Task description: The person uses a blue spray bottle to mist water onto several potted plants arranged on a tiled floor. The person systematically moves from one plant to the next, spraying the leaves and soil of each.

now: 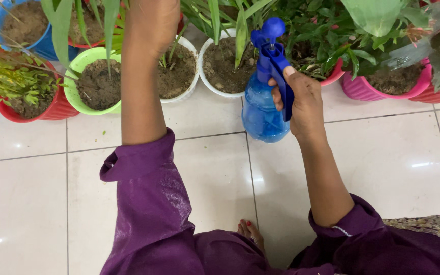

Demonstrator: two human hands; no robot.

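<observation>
From the head camera I look down onto a floor of glossy white tiles [36,203] with thin dark joints, light glinting off them in small patches. Along the top of the view a row of plastic plant pots stands on the tiles: a blue pot [14,25], a red pot [52,109], a green pot [95,84], two white pots [189,76] [220,66] and a pink pot [398,86], each filled with brown soil. Long green leaves [108,20] hang over the pots.

My right hand [304,102] is wrapped around a blue spray bottle [263,109], fingers closed over its dark blue trigger, thumb on the near side. The bottle is held upright above the floor, just in front of the right-hand white pot, its nozzle up among the leaves.

My left hand [151,20] reaches up into the plants above the left-hand white pot; its fingers run past the top edge, so I cannot tell how they are set. Both arms come out of purple sleeves [148,203]. At the bottom, toes [250,231] with red nails rest on the tile between the sleeves.
</observation>
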